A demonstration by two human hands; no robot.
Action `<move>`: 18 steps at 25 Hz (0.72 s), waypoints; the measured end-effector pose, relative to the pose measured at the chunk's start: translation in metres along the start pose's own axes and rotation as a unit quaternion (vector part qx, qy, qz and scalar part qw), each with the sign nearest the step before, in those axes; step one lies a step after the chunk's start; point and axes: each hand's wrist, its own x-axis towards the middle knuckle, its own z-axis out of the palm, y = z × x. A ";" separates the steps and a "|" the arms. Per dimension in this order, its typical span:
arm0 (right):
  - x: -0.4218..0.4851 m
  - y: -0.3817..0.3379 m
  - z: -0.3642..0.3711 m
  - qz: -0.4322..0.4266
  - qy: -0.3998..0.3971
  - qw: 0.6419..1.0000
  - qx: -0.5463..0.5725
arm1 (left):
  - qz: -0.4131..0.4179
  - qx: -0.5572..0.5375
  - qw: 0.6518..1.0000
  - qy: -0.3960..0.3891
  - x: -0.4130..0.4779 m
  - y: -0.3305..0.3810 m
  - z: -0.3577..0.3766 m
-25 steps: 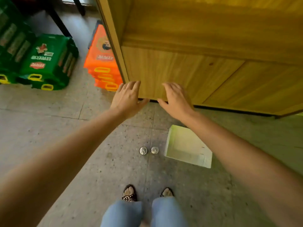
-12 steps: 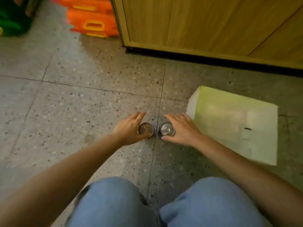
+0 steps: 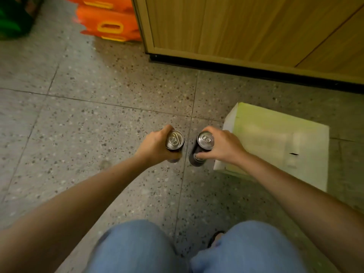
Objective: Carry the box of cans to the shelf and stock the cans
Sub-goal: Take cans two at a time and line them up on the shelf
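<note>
Dark cans [image 3: 199, 154] with silver tops, a pale yellow-green box [image 3: 275, 138], speckled grey floor [image 3: 98, 115] and orange packs [image 3: 110, 22] were seen.

Shiny metal can tops [image 3: 174, 139], speckled stone floor [image 3: 98, 125], wood-grain shelf [image 3: 236, 26].

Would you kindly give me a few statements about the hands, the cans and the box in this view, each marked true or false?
1. Each hand holds one can. True: the left hand grips the left can, the right hand the right can.
2. Both cans are upright, tops showing. True.
3. The box is full of cans. False: no cans show in it.
4. The box sits to the left of the hands. False: it lies to their right, on the floor.
5. The orange packs lie beside the wooden cabinet. True.
</note>
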 end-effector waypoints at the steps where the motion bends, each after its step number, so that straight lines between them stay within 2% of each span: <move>1: -0.009 -0.015 -0.030 0.004 -0.005 1.000 0.014 | -0.006 0.002 1.000 0.003 -0.005 0.019 -0.027; 7: -0.083 -0.137 -0.241 0.022 -0.004 0.996 0.086 | 0.000 -0.005 1.000 0.006 -0.060 0.168 -0.224; 13: -0.171 -0.265 -0.446 0.000 0.014 0.998 0.066 | 0.057 0.024 0.998 0.027 -0.128 0.334 -0.418; 18: -0.237 -0.346 -0.578 -0.001 0.065 0.995 0.071 | 0.112 0.078 0.990 0.034 -0.172 0.450 -0.543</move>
